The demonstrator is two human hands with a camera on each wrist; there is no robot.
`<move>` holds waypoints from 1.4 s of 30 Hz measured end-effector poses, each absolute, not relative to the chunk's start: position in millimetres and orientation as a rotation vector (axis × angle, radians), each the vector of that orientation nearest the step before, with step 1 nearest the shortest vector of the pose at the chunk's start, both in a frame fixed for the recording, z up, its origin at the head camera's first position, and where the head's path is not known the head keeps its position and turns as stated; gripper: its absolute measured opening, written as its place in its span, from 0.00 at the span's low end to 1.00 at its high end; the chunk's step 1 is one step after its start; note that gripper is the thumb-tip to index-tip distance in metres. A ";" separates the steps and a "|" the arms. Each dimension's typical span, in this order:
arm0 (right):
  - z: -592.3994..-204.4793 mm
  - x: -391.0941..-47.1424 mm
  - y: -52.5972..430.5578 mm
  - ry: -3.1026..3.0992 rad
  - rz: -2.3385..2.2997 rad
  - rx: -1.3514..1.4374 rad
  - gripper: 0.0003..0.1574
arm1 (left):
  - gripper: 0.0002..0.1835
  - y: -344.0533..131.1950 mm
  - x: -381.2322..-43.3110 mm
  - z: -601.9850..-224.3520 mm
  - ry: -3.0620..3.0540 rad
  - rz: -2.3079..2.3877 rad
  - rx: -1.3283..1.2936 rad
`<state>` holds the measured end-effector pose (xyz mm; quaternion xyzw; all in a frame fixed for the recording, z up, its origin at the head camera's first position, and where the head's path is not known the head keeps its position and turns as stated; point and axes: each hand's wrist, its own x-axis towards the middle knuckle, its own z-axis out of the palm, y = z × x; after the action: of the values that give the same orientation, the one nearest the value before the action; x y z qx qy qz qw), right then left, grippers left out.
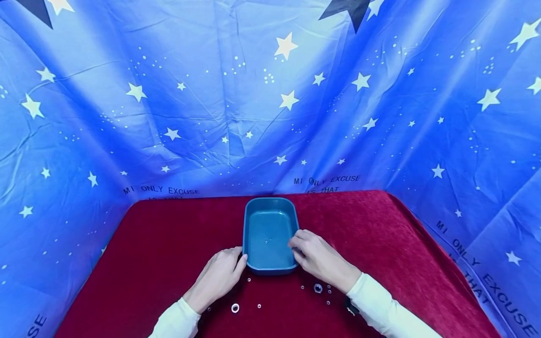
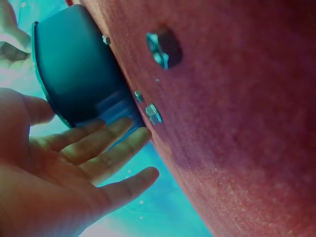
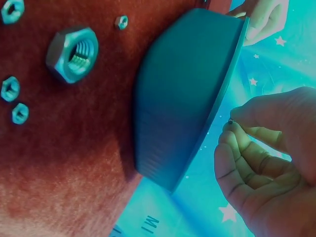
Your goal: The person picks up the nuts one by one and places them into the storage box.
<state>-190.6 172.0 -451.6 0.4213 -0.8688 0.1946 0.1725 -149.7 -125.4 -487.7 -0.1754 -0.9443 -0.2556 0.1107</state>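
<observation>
A blue-green rectangular tub (image 1: 270, 271) stands on the red cloth, with a small nut (image 1: 266, 242) lying inside it. At the tub's left side is my left hand (image 1: 220, 274); its fingers are extended along the outer wall and the thumb lies at the rim. My right hand (image 1: 319, 256) is over the tub's right rim. Between thumb and index fingertip it pinches a tiny nut (image 3: 230, 121), mostly covered by the fingers. A large hex nut (image 3: 74, 55) lies on the cloth near the tub, with smaller nuts (image 3: 19, 113) beside it.
Left of centre, another large nut (image 1: 235, 308) lies on the red cloth (image 1: 177, 234), with several small nuts (image 1: 259, 306) scattered around. A blue star-printed curtain (image 1: 228, 94) hangs behind the table and along both sides.
</observation>
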 end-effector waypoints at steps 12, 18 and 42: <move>-452.3 -202.3 159.0 -2.523 0.496 1.186 0.09 | 0.12 -125.1 -148.1 -490.6 -2.779 -0.772 -0.498; -455.4 -209.0 151.9 -2.525 0.474 1.199 0.07 | 0.12 -125.2 -148.4 -492.2 -2.784 -0.761 -0.498; -463.3 -232.7 118.8 -2.612 0.399 1.238 0.07 | 0.13 -126.0 -150.3 -489.3 -2.792 -0.786 -0.495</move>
<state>-232.7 118.8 -463.3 0.4216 -0.8896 0.1360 0.1116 -150.3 -126.0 -489.3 -0.1673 -0.9442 -0.2658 0.0992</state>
